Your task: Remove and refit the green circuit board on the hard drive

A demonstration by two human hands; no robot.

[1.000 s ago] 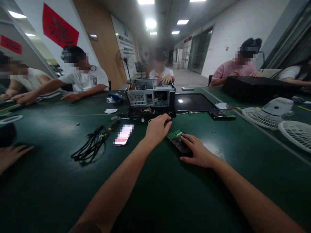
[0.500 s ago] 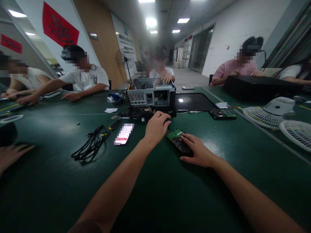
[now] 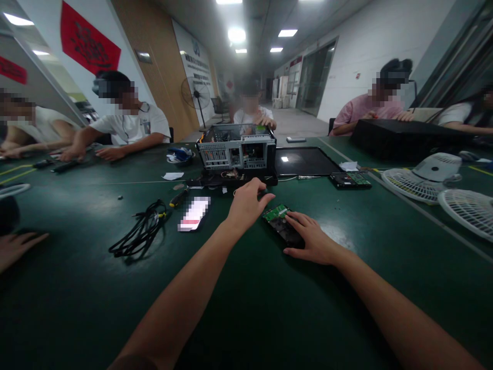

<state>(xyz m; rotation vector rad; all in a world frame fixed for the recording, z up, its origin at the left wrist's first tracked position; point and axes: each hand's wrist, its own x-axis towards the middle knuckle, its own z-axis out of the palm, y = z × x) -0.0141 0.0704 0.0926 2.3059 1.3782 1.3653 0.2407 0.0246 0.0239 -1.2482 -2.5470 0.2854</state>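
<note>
While red paper (image 3: 90, 41) hung at the left of the room, a black cord (image 3: 140, 231) and a phone (image 3: 194, 213) lay on the shiny green table (image 3: 246, 318). The left hand (image 3: 248, 205), thumb and fingers apart, was just in front of an open computer (image 3: 236, 154). Next, a hard drive (image 3: 285, 228) lay partly under the right hand (image 3: 314, 236), its fingers spread wide. White fan parts (image 3: 442, 161) sat farther right, with a white wall (image 3: 377, 36) behind.
</note>
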